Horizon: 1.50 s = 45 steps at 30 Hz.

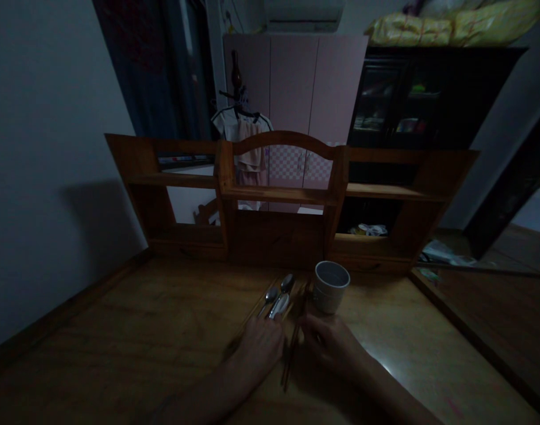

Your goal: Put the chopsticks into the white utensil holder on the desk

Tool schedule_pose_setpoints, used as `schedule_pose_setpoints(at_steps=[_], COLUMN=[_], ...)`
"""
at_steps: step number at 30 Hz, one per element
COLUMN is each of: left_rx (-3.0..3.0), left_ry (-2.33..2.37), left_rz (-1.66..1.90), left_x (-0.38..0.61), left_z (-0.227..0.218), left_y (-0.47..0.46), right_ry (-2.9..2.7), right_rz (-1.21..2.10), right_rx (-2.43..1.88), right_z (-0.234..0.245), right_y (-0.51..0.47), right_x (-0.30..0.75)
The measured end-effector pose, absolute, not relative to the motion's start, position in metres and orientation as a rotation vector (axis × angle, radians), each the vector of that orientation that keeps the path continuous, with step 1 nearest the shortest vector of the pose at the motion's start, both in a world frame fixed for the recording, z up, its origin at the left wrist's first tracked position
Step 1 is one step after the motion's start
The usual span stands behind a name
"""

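Observation:
Both my hands rest on a wooden desk [119,342] in dim light. My left hand [258,345] lies palm down over the handles of two metal spoons [278,292], whose bowls point away from me; its fingers are curled on them. My right hand [327,342] sits just right of a pair of dark chopsticks [293,348] that lie lengthwise between the hands; its fingers are curled near their upper part. A light grey cup [330,286] stands upright just beyond my right hand.
A wooden shelf unit [278,195] stands along the desk's far edge. Behind it are a pink wardrobe [314,82], hanging clothes and a dark glass-door cabinet [398,100]. A white wall runs along the left. The desk's right edge drops to the floor.

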<state>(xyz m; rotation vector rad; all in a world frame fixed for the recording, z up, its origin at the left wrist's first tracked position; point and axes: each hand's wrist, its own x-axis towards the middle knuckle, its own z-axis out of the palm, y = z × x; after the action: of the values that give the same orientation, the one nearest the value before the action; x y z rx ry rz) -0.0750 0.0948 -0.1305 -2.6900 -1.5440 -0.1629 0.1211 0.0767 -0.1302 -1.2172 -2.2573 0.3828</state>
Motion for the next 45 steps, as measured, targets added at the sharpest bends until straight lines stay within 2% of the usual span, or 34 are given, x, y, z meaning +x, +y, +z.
schedule_pose_setpoints(at_steps=[6,9,12,16,21,25,36,41,45], left_rx=[-2.595,-2.735,-2.873,-3.082,-3.418,-3.625,-3.711,-3.792,-3.809], left_ry=[-1.764,-1.927,-1.846,-1.721,-1.412,-1.170,-1.277,-1.270,-1.263], left_rz=[-0.444,-1.247,-2.101,-2.537,-2.197,-2.123,-1.851,-1.616,-1.651], left_x=[-0.076,-0.073,-0.067,-0.058,-0.041,-0.027,-0.026,-0.031,-0.034], left_z=[-0.113,-0.108,-0.107,-0.117,-0.122,-0.110,-0.127,-0.125,-0.130], left_y=[0.097,0.093,0.081,0.066,0.063,0.071,0.083,0.085,0.084], right_ry=[-2.200,-2.145,-2.028,-1.892,-1.810,-1.755,-1.624,-1.614,-1.662], right_rz=[0.386,0.372,0.397,0.397,0.347,0.354,0.822,0.781,0.755], right_rx=[-1.217,-1.228,-1.163,-1.034,-0.911,-0.955,-0.993,-0.979,-0.983], right_z=[-0.135,-0.132,-0.125,-0.114,-0.102,-0.095,-0.093,-0.086,-0.086], right_y=[0.080,0.081,0.078,0.071,0.061,0.060,0.069,0.068,0.067], right_x=[0.122,0.121,0.119,0.115,0.113,0.122,0.135,0.140,0.141])
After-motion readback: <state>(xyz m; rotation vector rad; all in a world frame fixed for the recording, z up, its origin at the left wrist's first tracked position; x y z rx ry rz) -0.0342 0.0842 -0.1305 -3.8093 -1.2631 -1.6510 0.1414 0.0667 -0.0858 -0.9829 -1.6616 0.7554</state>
